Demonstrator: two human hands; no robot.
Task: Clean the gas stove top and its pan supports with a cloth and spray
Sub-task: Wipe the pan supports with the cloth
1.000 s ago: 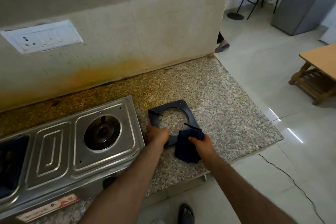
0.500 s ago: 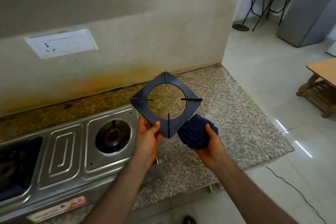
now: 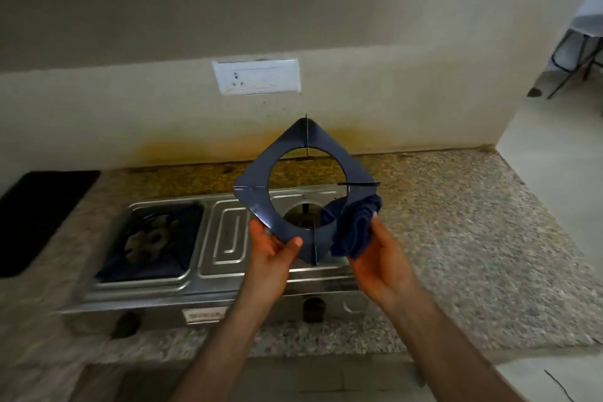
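Step in hand: wiping one lifted pan support. Hands, two: left hand pinches pan support at its near-left edge; right hand clutches bunched cloth against its right edge. Next: rub remaining edges, judged. Gas stove, one, on worktop; burners, two; knobs, two. Spray: unseen.

Place: I'm standing in a home kitchen.
Cooker: a steel two-burner gas stove sits in front of me, knobs facing me.
Worktop: the stove rests on a speckled granite counter.
Wall: a white switch and socket plate is above the counter, with yellow-brown staining on the wall below it.
Beyond: pale tiled floor and a folding table's legs at right.
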